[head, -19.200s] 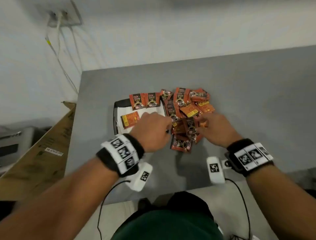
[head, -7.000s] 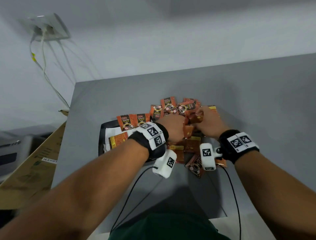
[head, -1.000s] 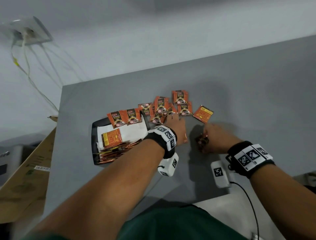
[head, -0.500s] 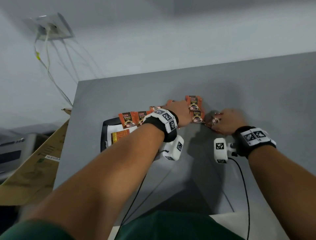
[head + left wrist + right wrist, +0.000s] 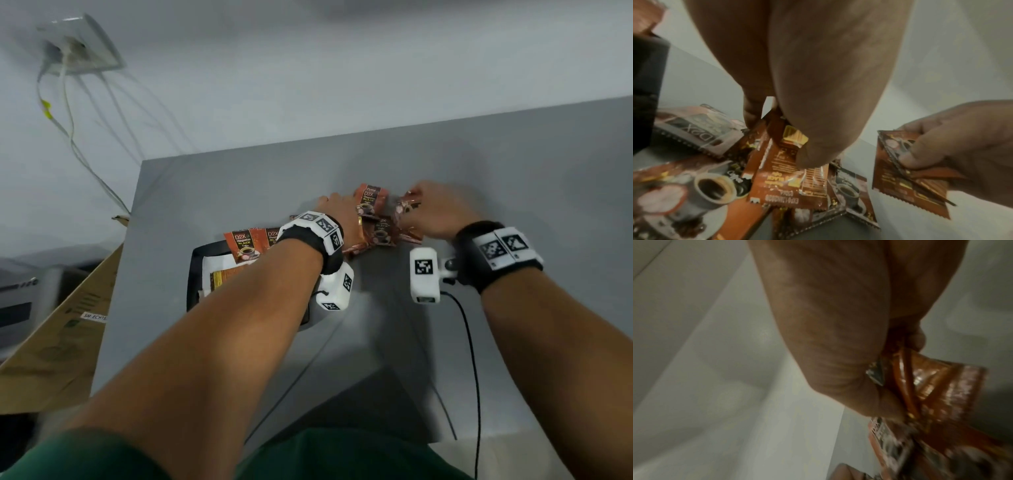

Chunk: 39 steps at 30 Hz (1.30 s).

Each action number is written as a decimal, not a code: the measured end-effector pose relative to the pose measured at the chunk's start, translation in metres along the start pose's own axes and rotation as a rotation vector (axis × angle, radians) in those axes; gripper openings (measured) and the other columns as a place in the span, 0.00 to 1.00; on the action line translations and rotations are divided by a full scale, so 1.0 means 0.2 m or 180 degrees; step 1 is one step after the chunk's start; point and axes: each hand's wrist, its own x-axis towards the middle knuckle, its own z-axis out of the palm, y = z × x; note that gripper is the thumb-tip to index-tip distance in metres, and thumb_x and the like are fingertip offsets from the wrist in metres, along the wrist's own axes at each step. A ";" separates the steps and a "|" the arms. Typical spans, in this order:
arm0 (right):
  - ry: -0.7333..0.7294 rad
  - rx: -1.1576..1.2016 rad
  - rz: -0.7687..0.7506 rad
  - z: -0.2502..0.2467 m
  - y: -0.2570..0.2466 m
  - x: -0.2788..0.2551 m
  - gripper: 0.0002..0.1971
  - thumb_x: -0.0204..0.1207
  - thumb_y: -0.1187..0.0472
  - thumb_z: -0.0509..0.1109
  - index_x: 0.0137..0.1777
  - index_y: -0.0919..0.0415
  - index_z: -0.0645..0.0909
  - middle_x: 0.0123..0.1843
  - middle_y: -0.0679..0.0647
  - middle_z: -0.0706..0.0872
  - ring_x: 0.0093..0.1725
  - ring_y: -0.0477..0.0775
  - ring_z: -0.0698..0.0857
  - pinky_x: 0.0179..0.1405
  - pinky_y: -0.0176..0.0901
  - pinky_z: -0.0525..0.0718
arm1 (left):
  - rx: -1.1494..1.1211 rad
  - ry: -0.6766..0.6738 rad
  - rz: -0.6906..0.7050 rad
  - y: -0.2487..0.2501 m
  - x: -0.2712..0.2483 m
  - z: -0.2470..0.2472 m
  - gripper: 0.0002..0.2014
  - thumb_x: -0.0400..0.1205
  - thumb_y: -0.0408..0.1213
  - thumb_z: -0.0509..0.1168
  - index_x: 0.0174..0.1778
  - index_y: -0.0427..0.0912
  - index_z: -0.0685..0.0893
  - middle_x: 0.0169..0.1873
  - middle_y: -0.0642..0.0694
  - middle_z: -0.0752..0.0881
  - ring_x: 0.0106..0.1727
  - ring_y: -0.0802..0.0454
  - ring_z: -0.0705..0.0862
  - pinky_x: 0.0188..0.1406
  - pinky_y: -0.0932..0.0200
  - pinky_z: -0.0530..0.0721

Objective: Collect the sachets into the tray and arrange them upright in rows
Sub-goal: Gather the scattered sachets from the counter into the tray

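Orange-brown coffee sachets [image 5: 380, 233] lie in a small heap on the grey table [image 5: 513, 164], right of the black tray [image 5: 196, 274]. My left hand [image 5: 346, 209] reaches over the heap. In the left wrist view, its thumb and a finger pinch a few stacked sachets [image 5: 785, 175], printed backs up. My right hand [image 5: 416, 202] grips a small bunch of sachets [image 5: 406, 209] just right of the heap, also seen as sachets [image 5: 931, 386] in the right wrist view. Two sachets [image 5: 244, 244] lean upright at the tray's far edge. My left forearm hides the rest of the tray.
The tray is lined with white paper [image 5: 219, 267]. A cardboard box [image 5: 61, 342] stands off the table's left edge. A wall socket with white cables [image 5: 75, 51] hangs at the back left. Bare table stretches right of my hands, and black wrist cables [image 5: 472, 359] trail toward me.
Both hands have moved away from me to the remaining heap. The right hand keeps its bunch of sachets, and the left now pinches sachets from the heap.
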 end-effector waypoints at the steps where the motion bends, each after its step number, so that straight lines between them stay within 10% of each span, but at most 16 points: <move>1: -0.0071 0.0040 0.0015 0.00 -0.03 0.03 0.17 0.68 0.66 0.80 0.55 0.63 0.81 0.45 0.55 0.86 0.43 0.53 0.84 0.34 0.43 0.79 | 0.0090 0.0045 0.0001 0.00 0.00 0.00 0.32 0.84 0.43 0.67 0.82 0.42 0.62 0.70 0.39 0.77 0.71 0.37 0.75 0.69 0.47 0.73; 6: -0.0188 0.0075 -0.0101 0.04 -0.15 0.20 0.10 0.66 0.67 0.78 0.47 0.66 0.85 0.42 0.60 0.89 0.40 0.58 0.86 0.37 0.46 0.83 | -0.0097 0.0036 0.0004 -0.02 -0.01 -0.03 0.26 0.82 0.36 0.68 0.75 0.38 0.68 0.64 0.36 0.80 0.66 0.36 0.80 0.58 0.50 0.76; 9: -0.0300 -0.0422 -0.0177 0.12 -0.17 0.28 0.10 0.72 0.63 0.76 0.51 0.64 0.83 0.45 0.60 0.88 0.44 0.60 0.86 0.40 0.47 0.84 | -0.0445 -0.0219 -0.0175 -0.02 -0.03 -0.07 0.05 0.83 0.37 0.67 0.44 0.41 0.79 0.41 0.44 0.81 0.50 0.39 0.87 0.40 0.55 0.77; 11: -0.0381 -0.0924 -0.0259 0.17 -0.17 0.30 0.10 0.75 0.59 0.76 0.51 0.65 0.84 0.44 0.60 0.88 0.41 0.60 0.85 0.33 0.43 0.78 | -0.0422 -0.0484 -0.0142 -0.01 -0.05 -0.08 0.10 0.82 0.37 0.67 0.35 0.43 0.77 0.38 0.43 0.82 0.49 0.39 0.87 0.38 0.56 0.79; 15: -0.0148 -0.1085 -0.0172 0.24 -0.16 0.33 0.20 0.76 0.53 0.76 0.62 0.60 0.75 0.57 0.61 0.78 0.50 0.63 0.81 0.46 0.45 0.74 | -0.0152 -0.0404 -0.0068 0.01 -0.04 0.00 0.27 0.79 0.45 0.70 0.72 0.37 0.74 0.62 0.36 0.80 0.64 0.37 0.82 0.61 0.49 0.83; 18: -0.0124 -0.0948 -0.0240 0.25 -0.15 0.34 0.21 0.74 0.56 0.77 0.61 0.60 0.74 0.58 0.59 0.79 0.49 0.60 0.78 0.47 0.47 0.73 | 0.0113 -0.0419 -0.0073 0.02 -0.05 0.05 0.23 0.83 0.42 0.65 0.72 0.37 0.74 0.70 0.36 0.74 0.72 0.37 0.75 0.72 0.46 0.73; 23: -0.0377 -0.0147 -0.0108 0.16 -0.14 0.30 0.27 0.68 0.63 0.81 0.61 0.58 0.70 0.53 0.58 0.83 0.47 0.55 0.83 0.37 0.47 0.80 | 0.0068 -0.0389 -0.0146 0.02 -0.04 0.08 0.27 0.79 0.35 0.70 0.74 0.38 0.70 0.72 0.35 0.68 0.69 0.34 0.76 0.57 0.47 0.81; 29: -0.0145 0.0560 -0.0037 -0.02 -0.20 0.34 0.22 0.62 0.64 0.82 0.56 0.61 0.81 0.52 0.58 0.89 0.52 0.61 0.89 0.58 0.60 0.88 | 0.0249 -0.0244 0.0015 0.04 -0.06 0.11 0.27 0.81 0.43 0.68 0.76 0.42 0.72 0.73 0.38 0.71 0.75 0.35 0.69 0.74 0.43 0.71; 39: -0.0581 -0.0337 -0.0097 0.12 -0.18 0.38 0.08 0.69 0.65 0.79 0.42 0.62 0.83 0.47 0.63 0.89 0.43 0.61 0.86 0.46 0.51 0.86 | 0.0089 -0.0264 -0.0088 0.02 -0.06 0.12 0.32 0.78 0.40 0.73 0.77 0.41 0.70 0.71 0.38 0.70 0.75 0.33 0.67 0.67 0.39 0.78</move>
